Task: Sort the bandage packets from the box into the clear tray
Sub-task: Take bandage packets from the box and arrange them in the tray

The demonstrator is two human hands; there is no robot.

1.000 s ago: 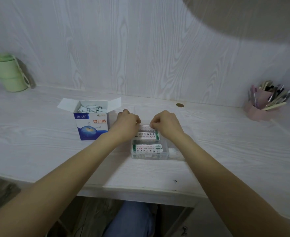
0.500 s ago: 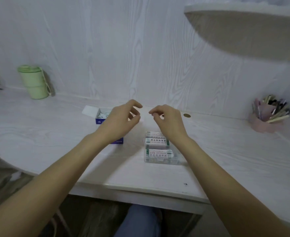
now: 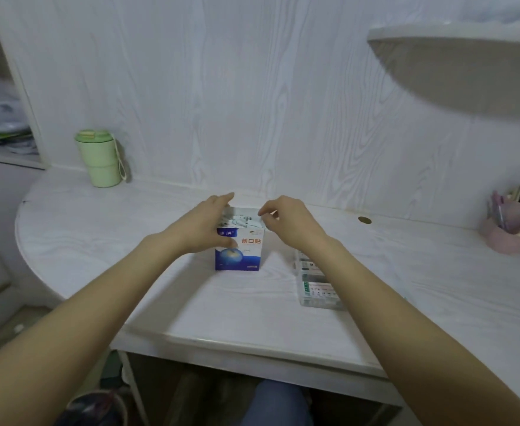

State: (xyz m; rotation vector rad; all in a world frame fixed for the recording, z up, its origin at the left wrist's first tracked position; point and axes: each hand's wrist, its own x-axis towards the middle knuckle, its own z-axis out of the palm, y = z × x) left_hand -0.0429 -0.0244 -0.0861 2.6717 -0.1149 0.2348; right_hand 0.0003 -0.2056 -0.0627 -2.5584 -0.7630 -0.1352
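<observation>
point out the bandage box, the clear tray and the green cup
bandage box (image 3: 246,252): head view, on its printed front face.
clear tray (image 3: 320,298): head view, on its near end, beside the right forearm.
green cup (image 3: 100,159): head view, on its side wall below the lid.

Setting: home study nook. White wood-grain desk (image 3: 99,229) with rounded left end, against matching panelled wall (image 3: 221,87). Green lidded cup (image 3: 100,158) at back left corner; pink pen holder (image 3: 512,230), full, at right edge. Curved shelf (image 3: 455,35) above right; side shelving (image 3: 3,130) with stacked papers at left.
</observation>
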